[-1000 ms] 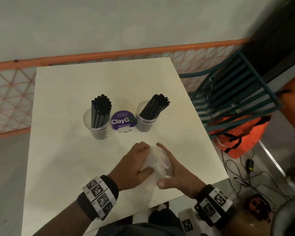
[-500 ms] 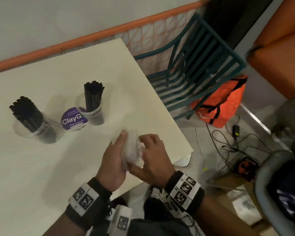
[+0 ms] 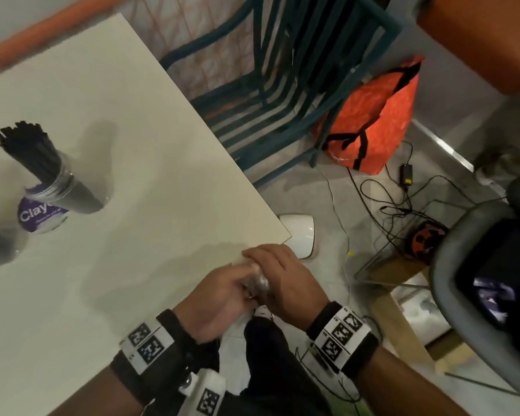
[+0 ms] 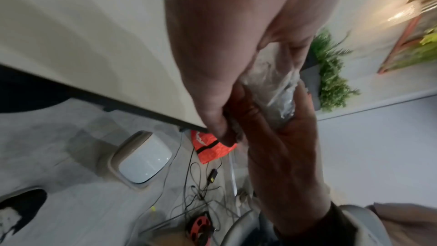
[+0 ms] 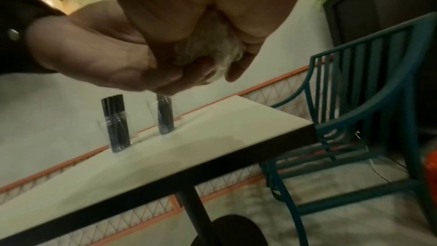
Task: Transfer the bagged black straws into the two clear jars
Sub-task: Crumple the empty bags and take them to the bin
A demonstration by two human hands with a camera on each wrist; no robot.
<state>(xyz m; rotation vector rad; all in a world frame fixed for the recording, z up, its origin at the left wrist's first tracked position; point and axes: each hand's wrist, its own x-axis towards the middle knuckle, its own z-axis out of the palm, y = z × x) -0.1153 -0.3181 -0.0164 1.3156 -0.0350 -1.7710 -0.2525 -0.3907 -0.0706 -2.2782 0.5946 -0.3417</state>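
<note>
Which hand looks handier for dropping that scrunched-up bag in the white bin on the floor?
Probably the right hand: both grip the crumpled bag, but it is nearer the white bin beyond the table's corner.

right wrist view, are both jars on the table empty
No, both clear jars on the table hold upright black straws.

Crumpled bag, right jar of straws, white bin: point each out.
crumpled bag [image 4: 272,89], left wrist view, on the clear plastic between the hands.
right jar of straws [image 3: 57,178], head view, on its clear wall.
white bin [image 4: 144,160], left wrist view, on its lid.
</note>
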